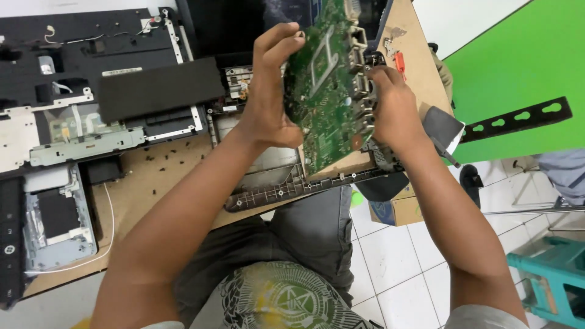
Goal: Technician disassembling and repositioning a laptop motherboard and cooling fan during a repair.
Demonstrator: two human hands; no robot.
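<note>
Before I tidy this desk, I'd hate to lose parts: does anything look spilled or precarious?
Yes. Small black screws lie scattered loose on the wooden table, and the grey laptop frame overhangs its front edge. Both hands hold the green circuit board upright.

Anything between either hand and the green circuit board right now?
Nothing visible. Both hands already grip the green circuit board: the left hand on its left edge, the right hand on its right edge. The board is held tilted above the grey laptop base on the wooden table.
</note>
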